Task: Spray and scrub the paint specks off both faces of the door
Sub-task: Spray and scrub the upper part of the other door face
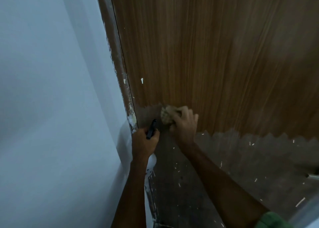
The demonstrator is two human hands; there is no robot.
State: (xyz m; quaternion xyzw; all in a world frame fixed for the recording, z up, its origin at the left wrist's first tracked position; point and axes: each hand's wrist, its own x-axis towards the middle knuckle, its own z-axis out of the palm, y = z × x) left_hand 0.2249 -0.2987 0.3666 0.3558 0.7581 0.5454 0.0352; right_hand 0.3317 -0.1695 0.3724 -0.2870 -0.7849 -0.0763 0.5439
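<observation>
Half-hidden spray bottle (151, 160) behind left hand (144, 142)

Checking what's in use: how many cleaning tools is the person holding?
2. A spray bottle in the left hand near the door edge; a scrub pad pressed to the door by the right hand.

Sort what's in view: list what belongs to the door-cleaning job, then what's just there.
In use:
door
paint specks
spray bottle held in left hand
scrub pad pressed to the door by right hand

Just there:
wall
door frame
</observation>
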